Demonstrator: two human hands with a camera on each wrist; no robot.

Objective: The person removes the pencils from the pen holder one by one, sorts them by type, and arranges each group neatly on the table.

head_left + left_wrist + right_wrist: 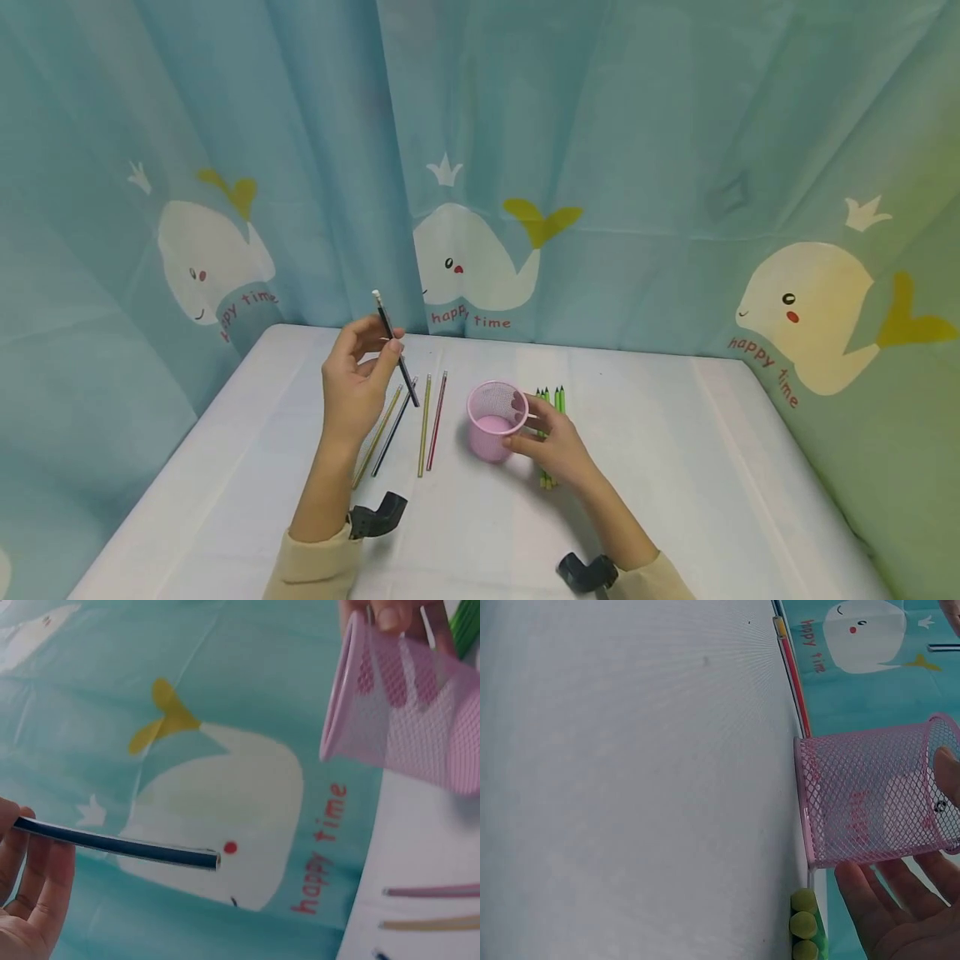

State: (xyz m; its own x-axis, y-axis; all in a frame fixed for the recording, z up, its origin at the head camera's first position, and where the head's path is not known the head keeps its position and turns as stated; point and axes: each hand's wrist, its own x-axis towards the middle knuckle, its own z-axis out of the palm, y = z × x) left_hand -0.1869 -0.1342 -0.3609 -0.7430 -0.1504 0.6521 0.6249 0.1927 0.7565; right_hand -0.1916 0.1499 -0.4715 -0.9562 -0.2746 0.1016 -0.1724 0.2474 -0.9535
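Observation:
Between thumb and fingers, my left hand (pixel 358 379) pinches a dark pencil (pixel 397 354) above the table, tilted with its white eraser end up. Its lower end looks flat and unsharpened in the left wrist view, where the pencil (pixel 120 844) shows dark blue with silvery edges. My right hand (pixel 551 437) holds a pink mesh pencil cup (pixel 491 450) by its right side, thumb at the rim and fingers round the back. The cup stands upright, and only its pink bottom shows inside. In the right wrist view the cup (pixel 870 795) has its base at the tabletop.
Left of the cup lie two gold pencils (pixel 425 425), a dark blue pencil (pixel 390 437) and a red pencil (pixel 437 421). Several green pencils (pixel 561 400) lie partly hidden under the right hand. A white-covered table (pixel 675 467) meets a whale-print curtain (pixel 637 167) behind.

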